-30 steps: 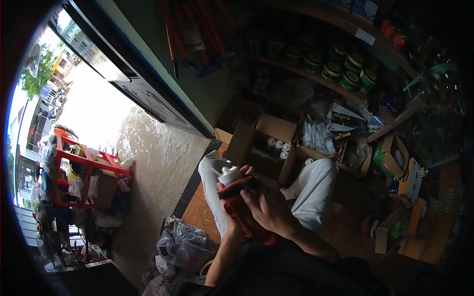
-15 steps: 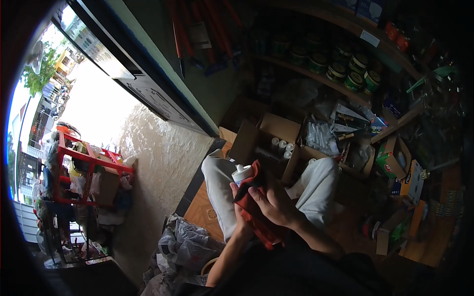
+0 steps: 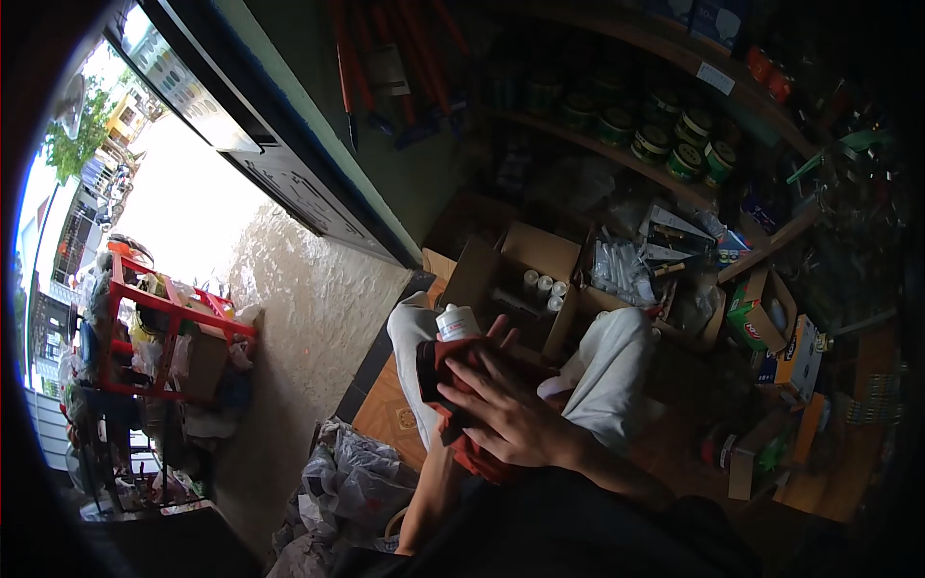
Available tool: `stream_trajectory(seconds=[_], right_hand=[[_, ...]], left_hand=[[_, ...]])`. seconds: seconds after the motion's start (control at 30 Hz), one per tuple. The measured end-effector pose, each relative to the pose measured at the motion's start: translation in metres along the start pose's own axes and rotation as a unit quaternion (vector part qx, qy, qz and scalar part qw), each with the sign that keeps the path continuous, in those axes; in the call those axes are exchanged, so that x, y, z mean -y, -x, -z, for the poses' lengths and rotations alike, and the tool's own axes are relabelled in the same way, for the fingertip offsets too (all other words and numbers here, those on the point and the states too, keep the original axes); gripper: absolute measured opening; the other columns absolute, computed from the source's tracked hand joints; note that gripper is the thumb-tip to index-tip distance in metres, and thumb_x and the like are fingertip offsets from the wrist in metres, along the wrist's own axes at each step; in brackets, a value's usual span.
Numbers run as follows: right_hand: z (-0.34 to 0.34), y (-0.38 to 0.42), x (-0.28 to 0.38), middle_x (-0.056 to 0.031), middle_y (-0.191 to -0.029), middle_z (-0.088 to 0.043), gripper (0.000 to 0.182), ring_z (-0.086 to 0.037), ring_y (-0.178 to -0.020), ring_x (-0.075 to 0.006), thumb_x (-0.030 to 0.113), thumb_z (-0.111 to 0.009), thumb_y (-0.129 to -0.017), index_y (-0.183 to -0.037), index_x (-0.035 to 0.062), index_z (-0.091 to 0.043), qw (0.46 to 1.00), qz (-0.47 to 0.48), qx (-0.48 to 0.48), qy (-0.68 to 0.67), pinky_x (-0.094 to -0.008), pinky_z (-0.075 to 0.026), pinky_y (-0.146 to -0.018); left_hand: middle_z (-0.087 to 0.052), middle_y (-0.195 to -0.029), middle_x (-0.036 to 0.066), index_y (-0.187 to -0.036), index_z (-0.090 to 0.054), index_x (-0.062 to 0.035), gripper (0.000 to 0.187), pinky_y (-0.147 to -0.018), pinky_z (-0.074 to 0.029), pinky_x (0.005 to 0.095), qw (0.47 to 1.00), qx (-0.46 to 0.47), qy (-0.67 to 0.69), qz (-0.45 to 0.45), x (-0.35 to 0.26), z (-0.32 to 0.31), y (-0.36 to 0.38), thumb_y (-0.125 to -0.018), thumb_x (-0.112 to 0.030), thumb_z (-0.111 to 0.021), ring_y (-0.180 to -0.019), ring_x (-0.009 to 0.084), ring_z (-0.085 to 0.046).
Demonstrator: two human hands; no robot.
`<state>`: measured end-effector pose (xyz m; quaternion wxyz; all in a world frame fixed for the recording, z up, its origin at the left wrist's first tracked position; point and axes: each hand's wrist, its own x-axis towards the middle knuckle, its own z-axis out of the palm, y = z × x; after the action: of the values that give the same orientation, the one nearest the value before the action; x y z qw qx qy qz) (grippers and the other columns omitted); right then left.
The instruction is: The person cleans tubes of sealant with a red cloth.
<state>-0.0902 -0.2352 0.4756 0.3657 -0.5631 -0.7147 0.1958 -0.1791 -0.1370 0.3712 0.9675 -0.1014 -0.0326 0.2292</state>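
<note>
A white bottle (image 3: 457, 323) sticks out of a dark red cloth (image 3: 462, 358) wrapped around its lower part, over my lap. My left hand (image 3: 502, 333) holds the wrapped bottle from below; the cloth hides most of it, and a few fingers show past the far side. On top of the cloth lies my right hand (image 3: 511, 414), its fingers stretched and spread apart, touching the fabric.
Beyond my knees, an open cardboard box (image 3: 540, 252) holds several white bottles. Grey plastic bags (image 3: 356, 472) lie at the lower left. A red rack (image 3: 173, 313) stands by the doorway, and shelves of cans (image 3: 650, 143) are at the back.
The bottle has shifted slightly left and up, and its label now shows. My right hand has gone from gripping the cloth to lying spread over it. The cloth covers more of my left hand.
</note>
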Motion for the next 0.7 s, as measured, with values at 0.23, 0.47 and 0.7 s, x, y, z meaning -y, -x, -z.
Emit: stream_trajectory(seconds=[0.23, 0.47, 0.7], right_hand=[[-0.007, -0.034, -0.026, -0.0229, -0.153, -0.029, 0.055, -0.026, -0.143, -0.042, 0.015, -0.062, -0.085, -0.138, 0.006, -0.05, 0.994, -0.034, -0.097, -0.039, -0.0488, -0.025, -0.117], [-0.002, 0.012, 0.006, -0.0234, -0.155, -0.023, 0.055, -0.024, -0.143, -0.0445, 0.01, -0.065, -0.081, -0.135, 0.0088, -0.054, 0.999, -0.015, 0.016, -0.032, -0.052, -0.028, -0.116], [-0.009, 0.029, 0.016, -0.0225, -0.153, -0.028, 0.06, -0.047, -0.131, -0.0379, 0.024, -0.067, -0.088, -0.141, 0.0103, -0.043, 0.925, -0.346, 0.067, -0.143, -0.0449, -0.041, -0.105]], left_hand=[[-0.033, -0.154, 0.012, -0.152, -0.025, -0.009, 0.056, -0.118, -0.027, 0.0384, 0.778, -0.127, -0.548, -0.281, -0.015, 0.018, 0.032, -0.103, -0.034, -0.037, -0.142, 0.0263, -0.033], [-0.055, -0.129, 0.016, -0.138, -0.043, -0.0067, 0.055, -0.112, -0.036, 0.0494, 0.942, -0.115, -0.227, -0.221, -0.025, -0.024, 0.019, -0.101, -0.047, -0.043, -0.12, 0.0323, -0.055], [-0.064, -0.107, 0.015, -0.127, -0.051, -0.0066, 0.054, -0.097, -0.05, 0.0477, 0.906, -0.167, -0.292, -0.257, -0.03, -0.031, 0.004, -0.098, -0.052, -0.046, -0.1, 0.0305, -0.063]])
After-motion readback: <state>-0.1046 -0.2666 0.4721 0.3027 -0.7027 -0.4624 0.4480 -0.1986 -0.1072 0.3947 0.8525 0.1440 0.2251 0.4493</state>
